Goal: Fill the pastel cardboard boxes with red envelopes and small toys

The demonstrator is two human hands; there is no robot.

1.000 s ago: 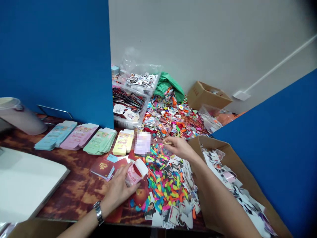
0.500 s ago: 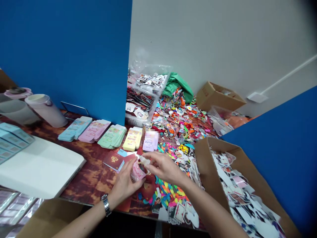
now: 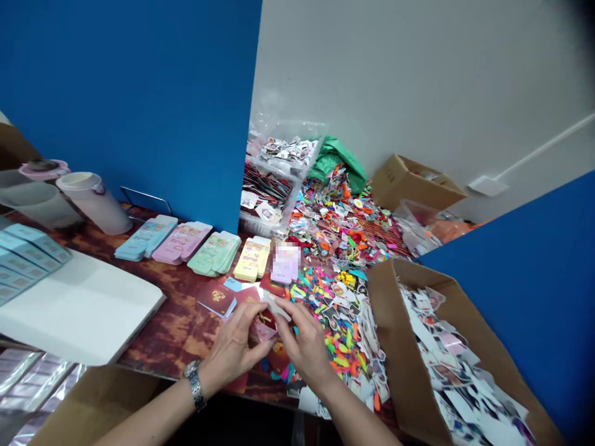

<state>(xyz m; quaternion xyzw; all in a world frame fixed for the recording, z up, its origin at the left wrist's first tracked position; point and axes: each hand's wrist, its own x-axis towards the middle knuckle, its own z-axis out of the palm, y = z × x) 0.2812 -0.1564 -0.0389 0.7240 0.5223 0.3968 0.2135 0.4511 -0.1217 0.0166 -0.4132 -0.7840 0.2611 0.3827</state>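
Both hands meet over a small pink paper box with a white open flap (image 3: 266, 322), held just above the dark patterned wooden tabletop (image 3: 176, 328). The left hand (image 3: 235, 350), with a metal watch (image 3: 194, 384) on its wrist, cups the box from the near left side, fingers curled closed around its body. The right hand (image 3: 304, 344) presses in from the right, its thumb and forefinger pinched narrow at the white flap; something thin and yellowish seems to sit at the box's mouth, though it is too small to tell.

Just beyond the grip lie dark red booklets with a gold emblem (image 3: 217, 299), and farther beyond them a row of flat card stacks in blue, pink, green and yellow (image 3: 186, 243). Right of the grip spreads a heap of bright multicoloured small pieces (image 3: 341, 328), touching the right hand's outer edge. Farther right stands an open brown cardboard box filled with printed cut-out cards (image 3: 446, 347). Left of the grip, well apart, lies a large white flat board (image 3: 79, 310).
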